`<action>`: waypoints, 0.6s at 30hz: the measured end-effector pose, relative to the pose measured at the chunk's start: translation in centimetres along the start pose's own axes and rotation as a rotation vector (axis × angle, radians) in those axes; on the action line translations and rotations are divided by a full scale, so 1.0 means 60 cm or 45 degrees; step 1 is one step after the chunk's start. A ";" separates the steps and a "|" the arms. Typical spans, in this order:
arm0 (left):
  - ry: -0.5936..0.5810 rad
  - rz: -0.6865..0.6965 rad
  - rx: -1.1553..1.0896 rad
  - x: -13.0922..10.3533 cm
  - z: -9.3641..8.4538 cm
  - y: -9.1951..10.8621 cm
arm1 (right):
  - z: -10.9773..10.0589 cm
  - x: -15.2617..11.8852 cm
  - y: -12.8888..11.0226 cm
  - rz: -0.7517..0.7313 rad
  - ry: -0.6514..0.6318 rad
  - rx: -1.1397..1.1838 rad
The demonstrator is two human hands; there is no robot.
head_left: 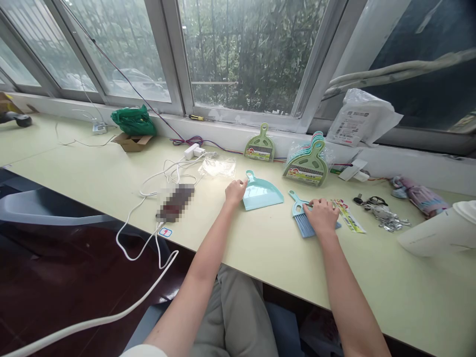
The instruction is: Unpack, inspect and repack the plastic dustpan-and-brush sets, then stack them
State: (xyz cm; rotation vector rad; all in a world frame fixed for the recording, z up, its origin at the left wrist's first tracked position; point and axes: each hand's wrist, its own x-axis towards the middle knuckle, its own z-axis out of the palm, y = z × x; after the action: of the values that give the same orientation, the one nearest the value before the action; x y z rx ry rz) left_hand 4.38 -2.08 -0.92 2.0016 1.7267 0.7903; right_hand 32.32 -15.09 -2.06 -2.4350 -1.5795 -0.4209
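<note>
A light-blue dustpan (263, 193) lies on the table in front of me, its handle pointing toward the window. My left hand (236, 192) is closed at its left edge, just below the handle. To the right is a small blue hand brush (302, 218) with darker blue bristles. My right hand (323, 215) is closed over the brush's right part and hides some of it. Beside that hand lies a printed label strip (348, 216) in yellow and green.
Wrapped green dustpan sets (307, 166) stand by the window, with a single set (260, 144) left of them. Clear plastic wrapping (217, 168), white cables (148, 193) and a blurred-out device (176, 202) lie leftward. Keys (386, 215) and a white cup (439, 230) are rightward.
</note>
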 end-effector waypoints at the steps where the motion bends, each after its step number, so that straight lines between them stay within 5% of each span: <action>1: 0.000 0.007 0.029 -0.001 0.002 0.001 | 0.000 0.000 -0.003 0.022 -0.022 0.013; 7: -0.084 0.133 0.215 -0.002 0.011 0.004 | -0.010 0.003 -0.007 0.096 -0.199 0.116; 12: -0.222 0.367 0.287 -0.020 0.026 0.029 | -0.028 0.005 -0.013 0.185 -0.007 0.303; 18: -0.397 0.967 0.238 -0.078 0.065 0.091 | -0.034 -0.011 -0.064 -0.138 -0.043 0.352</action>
State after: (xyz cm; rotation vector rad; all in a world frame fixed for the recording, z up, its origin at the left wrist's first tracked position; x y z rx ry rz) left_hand 10.61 -7.30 -1.33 2.7708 0.8731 0.4830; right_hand 28.31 -14.76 -0.27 -2.1683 -1.6655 -0.1653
